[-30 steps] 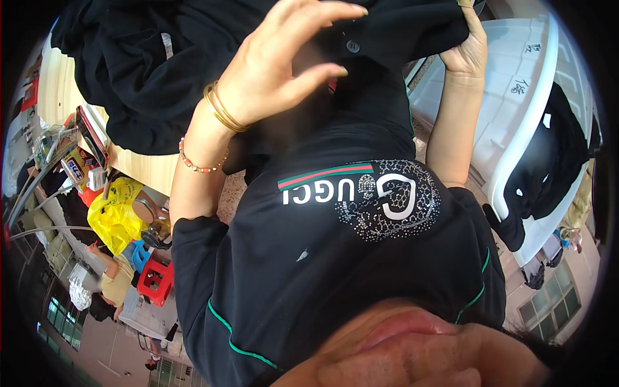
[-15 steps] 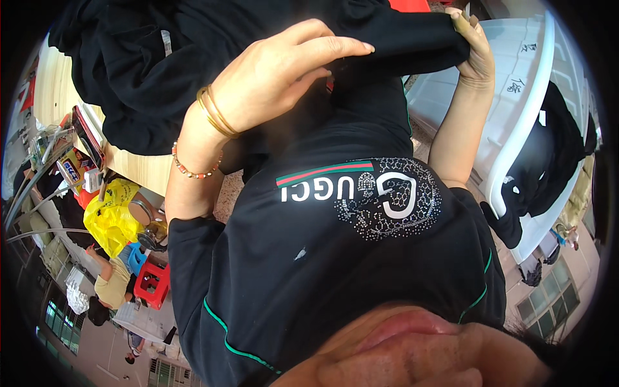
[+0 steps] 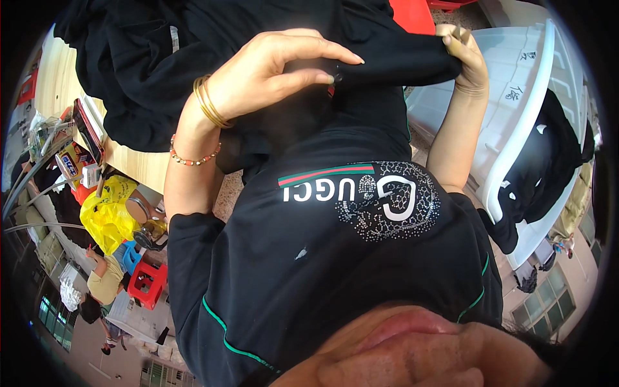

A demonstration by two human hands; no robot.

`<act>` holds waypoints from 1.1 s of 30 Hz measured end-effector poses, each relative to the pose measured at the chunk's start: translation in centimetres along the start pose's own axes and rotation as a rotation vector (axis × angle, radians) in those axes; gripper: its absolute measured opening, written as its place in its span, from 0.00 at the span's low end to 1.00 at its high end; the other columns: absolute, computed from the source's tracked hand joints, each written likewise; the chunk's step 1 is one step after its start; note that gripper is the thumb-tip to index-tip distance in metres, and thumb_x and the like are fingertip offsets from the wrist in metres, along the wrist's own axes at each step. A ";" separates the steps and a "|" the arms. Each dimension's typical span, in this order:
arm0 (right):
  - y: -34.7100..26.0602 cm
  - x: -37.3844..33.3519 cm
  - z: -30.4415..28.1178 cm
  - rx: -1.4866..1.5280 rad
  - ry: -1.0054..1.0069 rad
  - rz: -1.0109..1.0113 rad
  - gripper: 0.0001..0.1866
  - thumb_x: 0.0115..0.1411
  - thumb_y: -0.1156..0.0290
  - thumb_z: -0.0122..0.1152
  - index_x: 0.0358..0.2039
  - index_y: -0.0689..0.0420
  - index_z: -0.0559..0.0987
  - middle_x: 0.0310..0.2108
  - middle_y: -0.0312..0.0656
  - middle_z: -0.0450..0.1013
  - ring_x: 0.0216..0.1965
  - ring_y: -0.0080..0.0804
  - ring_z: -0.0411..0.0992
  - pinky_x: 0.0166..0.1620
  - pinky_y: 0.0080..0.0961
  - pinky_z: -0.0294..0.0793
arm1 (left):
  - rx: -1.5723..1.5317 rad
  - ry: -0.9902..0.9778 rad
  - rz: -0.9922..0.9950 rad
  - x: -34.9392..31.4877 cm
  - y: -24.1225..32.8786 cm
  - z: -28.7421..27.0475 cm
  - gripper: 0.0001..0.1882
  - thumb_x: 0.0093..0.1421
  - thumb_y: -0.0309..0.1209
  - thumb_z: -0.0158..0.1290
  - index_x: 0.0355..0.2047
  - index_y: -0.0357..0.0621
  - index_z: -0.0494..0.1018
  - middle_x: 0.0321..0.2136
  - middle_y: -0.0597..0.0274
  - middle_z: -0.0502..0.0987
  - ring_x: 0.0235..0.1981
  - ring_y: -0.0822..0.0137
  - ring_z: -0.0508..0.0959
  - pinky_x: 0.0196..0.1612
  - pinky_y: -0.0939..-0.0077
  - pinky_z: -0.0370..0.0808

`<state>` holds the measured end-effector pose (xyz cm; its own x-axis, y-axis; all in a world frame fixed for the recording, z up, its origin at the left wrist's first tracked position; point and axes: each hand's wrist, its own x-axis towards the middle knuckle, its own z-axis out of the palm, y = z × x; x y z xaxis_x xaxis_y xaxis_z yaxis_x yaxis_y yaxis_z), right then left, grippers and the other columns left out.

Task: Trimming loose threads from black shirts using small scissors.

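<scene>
A large black garment is spread over the table, and a narrow tube-like part of it stretches toward the right. My right hand is closed round the end of that narrow part, with some tan covering on a finger. My left hand, with gold bangles and a beaded bracelet on its wrist, hovers at the near side of the cloth. Its thumb and forefinger are apart, and a small dark bit shows by the thumb tip, too small to name.
At right stands a large white plastic bin with black cloth by its rim. A pale wooden table carries a stack of books or folders. Farther left are a yellow bag, a red stool and another person.
My left thumb has parted from the forefinger and shows more clearly. Both hands and the stretched cloth have shifted slightly left and down in the picture.
</scene>
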<state>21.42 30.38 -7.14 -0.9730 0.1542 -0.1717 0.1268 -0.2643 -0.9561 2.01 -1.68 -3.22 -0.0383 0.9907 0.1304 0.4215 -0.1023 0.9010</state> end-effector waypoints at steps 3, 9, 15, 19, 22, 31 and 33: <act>-0.4 -0.4 -0.8 -0.145 -0.232 -0.066 0.24 0.60 0.60 0.65 0.16 0.52 0.61 0.17 0.30 0.60 0.18 0.20 0.55 0.23 0.26 0.49 | -0.276 -0.108 0.000 0.1 0.5 -0.6 0.19 0.62 0.23 0.61 0.54 0.38 0.79 0.51 0.55 0.82 0.53 0.62 0.82 0.58 0.72 0.76; 1.2 3.5 -0.6 0.325 0.021 -0.017 0.18 0.69 0.69 0.59 0.54 0.66 0.78 0.45 0.39 0.81 0.43 0.29 0.80 0.49 0.27 0.78 | -0.988 0.372 -0.298 0.9 -1.0 -0.8 0.19 0.66 0.31 0.58 0.55 0.37 0.78 0.48 0.60 0.84 0.50 0.70 0.81 0.58 0.77 0.73; 3.5 2.9 2.9 -0.049 0.519 0.155 0.11 0.65 0.58 0.67 0.33 0.50 0.79 0.16 0.22 0.63 0.12 0.10 0.52 0.16 0.14 0.46 | -1.011 0.641 -0.483 -1.9 -4.3 -0.5 0.17 0.68 0.31 0.57 0.54 0.39 0.79 0.49 0.61 0.83 0.54 0.72 0.80 0.62 0.77 0.70; 1.9 2.6 7.0 -0.218 0.482 -0.144 0.12 0.75 0.62 0.51 0.47 0.56 0.78 0.24 0.25 0.68 0.19 0.09 0.57 0.23 0.11 0.53 | -0.788 0.748 -0.415 -2.5 -5.1 0.0 0.14 0.67 0.29 0.58 0.51 0.39 0.81 0.49 0.60 0.83 0.54 0.70 0.80 0.63 0.78 0.69; 4.6 5.0 9.6 0.299 0.033 -0.787 0.14 0.73 0.65 0.55 0.52 0.59 0.77 0.31 0.31 0.71 0.30 0.15 0.67 0.35 0.15 0.66 | -0.760 0.713 -0.387 -2.0 -4.8 0.2 0.14 0.67 0.28 0.58 0.51 0.40 0.81 0.49 0.60 0.83 0.53 0.69 0.80 0.63 0.77 0.69; -1.3 3.0 15.5 -0.898 0.150 -0.625 0.20 0.56 0.77 0.73 0.50 0.61 0.83 0.31 0.40 0.73 0.30 0.30 0.73 0.35 0.23 0.72 | -1.168 0.327 0.295 0.3 -5.9 1.5 0.13 0.71 0.30 0.53 0.49 0.33 0.79 0.45 0.59 0.84 0.45 0.71 0.81 0.51 0.78 0.75; -1.2 3.0 15.3 -0.891 0.158 -0.622 0.21 0.55 0.76 0.74 0.51 0.60 0.83 0.30 0.41 0.73 0.30 0.31 0.73 0.34 0.24 0.72 | -1.175 0.328 0.319 0.5 -4.1 1.0 0.13 0.71 0.29 0.53 0.48 0.33 0.80 0.44 0.61 0.84 0.44 0.72 0.81 0.51 0.79 0.75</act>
<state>15.36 16.57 -2.89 -0.8875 0.1594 0.4323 -0.2216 0.6750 -0.7037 1.17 -0.67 -7.29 -0.3769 0.8557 0.3545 -0.5983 -0.5171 0.6121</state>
